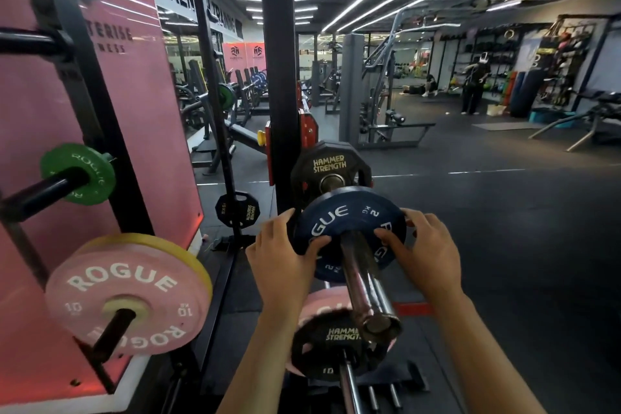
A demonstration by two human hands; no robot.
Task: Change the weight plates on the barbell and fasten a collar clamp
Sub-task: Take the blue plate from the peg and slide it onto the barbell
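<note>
Both hands, left hand (285,252) and right hand (423,245), curl their fingers round opposite edges of the blue plate (349,222) threaded on the barbell sleeve (366,289), just ahead of which sits a black plate (331,161).

Green plate (80,173) and pink plate (124,296) on rack pegs; distant standing person (474,84).
</note>
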